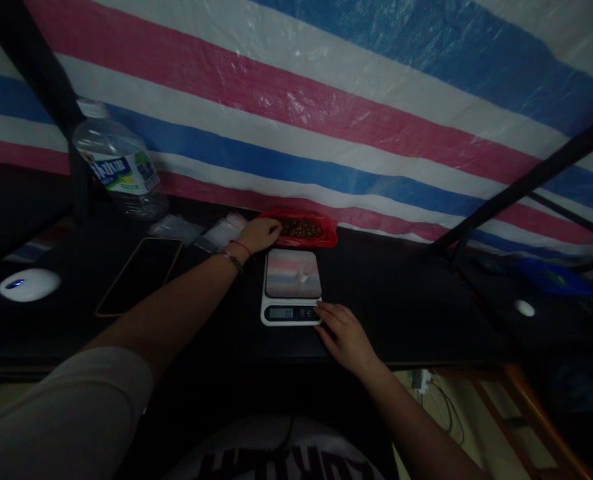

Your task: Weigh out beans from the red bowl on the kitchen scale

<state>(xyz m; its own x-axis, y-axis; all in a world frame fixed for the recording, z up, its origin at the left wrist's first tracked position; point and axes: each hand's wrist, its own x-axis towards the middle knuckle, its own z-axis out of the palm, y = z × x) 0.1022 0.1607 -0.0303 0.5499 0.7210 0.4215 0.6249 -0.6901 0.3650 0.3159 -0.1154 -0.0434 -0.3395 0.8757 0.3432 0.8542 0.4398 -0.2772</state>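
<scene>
A white kitchen scale (267, 308) with a reflective square plate (292, 283) sits in front of me on the black table. Its small display is lit, but the digits are too dim to read surely. My right hand (345, 339) rests at the scale's front right corner, fingers stretched out and touching near the buttons. Behind the scale lies an opened red plastic bag (330, 232) holding a heap of small brown pieces (304, 229), perhaps beans. My left hand (257, 235) reaches to the bag's left end, its fingers curled together; whatever is between the fingertips is hidden.
Left of my forearm lie a dark phone (141, 277), small clear zip bags (221, 230) and a white mouse (29, 285). A large clear plastic bottle (121, 167) stands behind them. A striped plastic sheet (326, 120) hangs along the back, with a black metal bar (526, 180) at right.
</scene>
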